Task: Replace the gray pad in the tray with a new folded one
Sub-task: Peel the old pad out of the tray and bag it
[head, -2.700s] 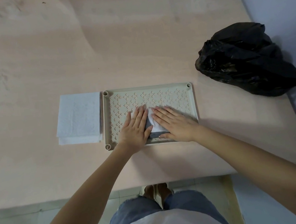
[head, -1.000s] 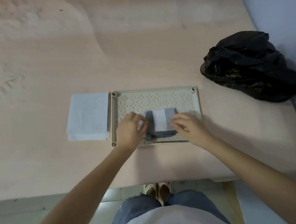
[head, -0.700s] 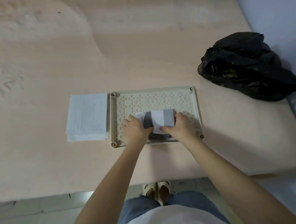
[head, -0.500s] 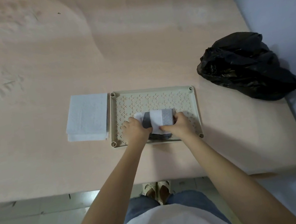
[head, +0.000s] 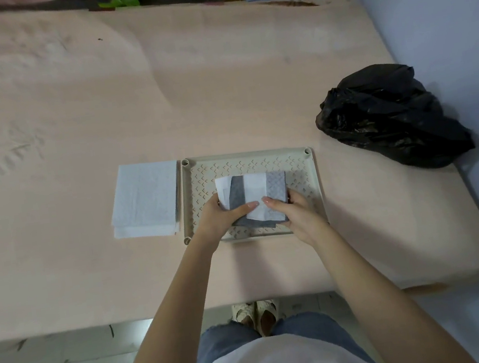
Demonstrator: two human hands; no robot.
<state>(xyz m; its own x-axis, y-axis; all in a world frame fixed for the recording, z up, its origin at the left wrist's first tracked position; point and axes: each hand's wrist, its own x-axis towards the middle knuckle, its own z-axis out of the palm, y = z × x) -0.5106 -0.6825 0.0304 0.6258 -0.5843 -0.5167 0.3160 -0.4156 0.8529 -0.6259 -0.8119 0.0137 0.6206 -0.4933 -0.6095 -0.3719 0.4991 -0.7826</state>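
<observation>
While both bare arms reach forward from the near edge of the mattress, two hands grip one folded gray pad (head: 252, 198) between them. The left hand (head: 221, 215) clamps the pad's left side, thumb on top pointing right; the right hand (head: 292, 212) clamps its right side, thumb on top pointing left, and the two thumb tips nearly meet. The pad shows gray and white panels and sits over the near middle of one cream tray (head: 188, 206), a shallow rectangular tray with a cut-out pattern across its floor; whether the pad rests on the floor or is lifted just off it cannot be told. Nothing else lies in the tray. Just beside the tray's left rim lies one stack of folded white pads (head: 145, 204). Well apart, near the right edge of the pink mattress (head: 71, 118), sits one crumpled black plastic bag (head: 388, 117), its contents hidden.
</observation>
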